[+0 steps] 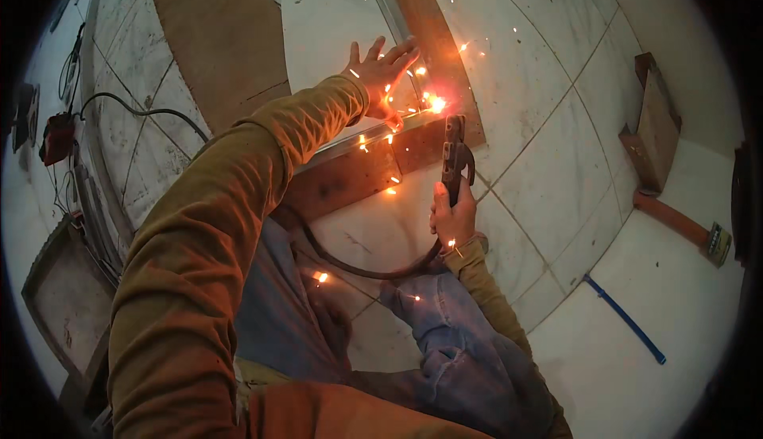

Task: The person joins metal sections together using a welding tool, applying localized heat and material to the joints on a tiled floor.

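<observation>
Partly, glare hides the weld joint (435,105).

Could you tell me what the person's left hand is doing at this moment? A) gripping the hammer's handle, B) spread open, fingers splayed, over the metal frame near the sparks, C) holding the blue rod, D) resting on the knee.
B: the left hand is open with fingers splayed over the metal frame, beside the bright sparks, while the right hand holds the welding electrode holder.
</observation>
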Tool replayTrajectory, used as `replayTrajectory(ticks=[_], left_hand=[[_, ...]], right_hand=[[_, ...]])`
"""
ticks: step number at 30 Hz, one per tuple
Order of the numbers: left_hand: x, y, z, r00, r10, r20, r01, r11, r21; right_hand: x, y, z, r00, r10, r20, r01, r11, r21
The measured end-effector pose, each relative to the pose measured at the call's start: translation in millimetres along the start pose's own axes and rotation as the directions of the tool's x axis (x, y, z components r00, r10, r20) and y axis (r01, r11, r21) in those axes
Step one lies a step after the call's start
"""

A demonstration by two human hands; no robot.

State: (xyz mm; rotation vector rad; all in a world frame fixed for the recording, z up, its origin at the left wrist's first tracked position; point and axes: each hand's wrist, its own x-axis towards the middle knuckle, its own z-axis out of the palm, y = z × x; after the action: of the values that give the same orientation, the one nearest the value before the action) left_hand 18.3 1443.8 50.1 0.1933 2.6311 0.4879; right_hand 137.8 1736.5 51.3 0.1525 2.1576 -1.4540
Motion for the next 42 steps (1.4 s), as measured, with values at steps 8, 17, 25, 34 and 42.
replayTrajectory(ticks=[8,17,25,34,42], left_hand=[[3,2,-6,0.996,-0.041,0.08,0.039,0.999,0.026],[-2,3,-8,0.997,-0.037,0.071,0.033,0.998,0.058],[-3,4,-2,0.999,-0.027,0.036,0.027,1.0,-0.001],[-2,9,-9,0.995,-0.057,0.082,0.056,0.998,0.022],[3,9,-14,0.982,-0.099,0.159,0.089,0.994,0.069]], right_hand=[[5,5,1,1.0,0.003,-0.01,-0.004,0.996,-0.088],[2,13,6,0.993,-0.111,-0.045,0.111,0.994,-0.009],[-2,4,0,0.994,0.108,0.022,-0.108,0.994,0.003],[2,-1,4,0.999,0.053,-0.013,-0.053,0.998,-0.041],[-3,-7,4,0.997,0.074,-0.002,-0.074,0.996,0.058]])
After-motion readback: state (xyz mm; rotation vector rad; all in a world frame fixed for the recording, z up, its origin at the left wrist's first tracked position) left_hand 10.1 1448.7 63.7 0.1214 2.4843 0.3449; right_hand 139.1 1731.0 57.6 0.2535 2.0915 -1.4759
